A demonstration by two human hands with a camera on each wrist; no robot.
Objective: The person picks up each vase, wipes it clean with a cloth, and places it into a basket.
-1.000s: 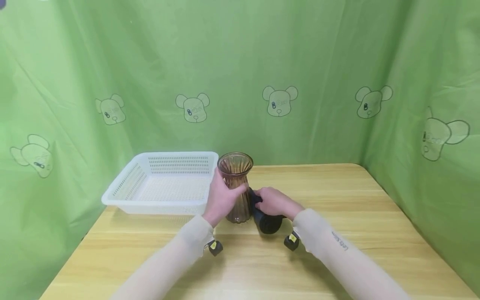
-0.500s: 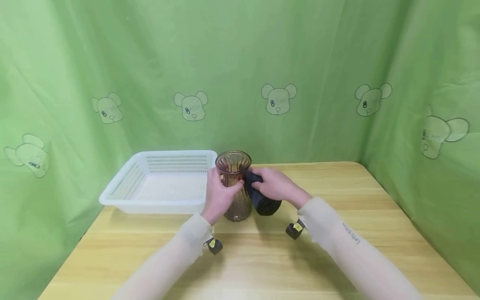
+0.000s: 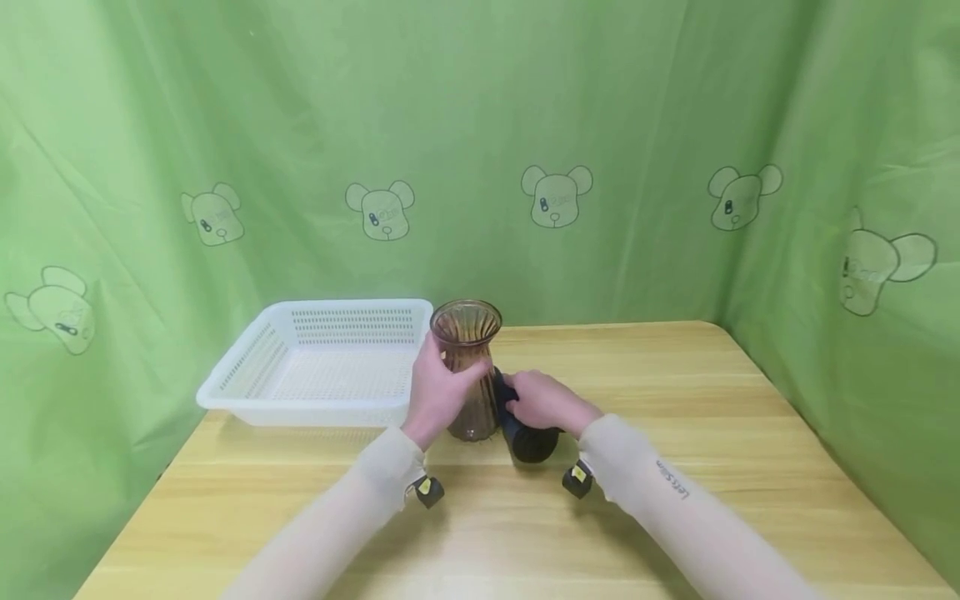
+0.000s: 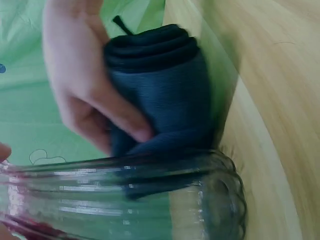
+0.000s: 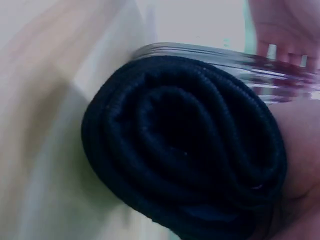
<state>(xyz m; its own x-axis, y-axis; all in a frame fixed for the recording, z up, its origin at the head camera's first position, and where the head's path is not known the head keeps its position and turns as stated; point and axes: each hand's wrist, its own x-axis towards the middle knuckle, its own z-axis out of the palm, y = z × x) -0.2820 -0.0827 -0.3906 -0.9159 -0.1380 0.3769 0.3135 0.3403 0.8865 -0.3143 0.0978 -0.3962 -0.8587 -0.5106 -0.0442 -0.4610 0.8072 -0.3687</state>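
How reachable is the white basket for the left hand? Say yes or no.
Probably yes: the left hand is beside the basket, nothing between them, though it grips the vase and may need to release it.

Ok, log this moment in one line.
left hand: grips upright vase | right hand: holds rolled dark cloth beside vase | white basket: left of vase

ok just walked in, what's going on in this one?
A person is working with both hands at a wooden table. The left hand grips a brownish glass vase, held upright. The right hand holds a rolled dark cloth right beside the vase; whether they touch is hard to tell. A white basket sits left of the vase.
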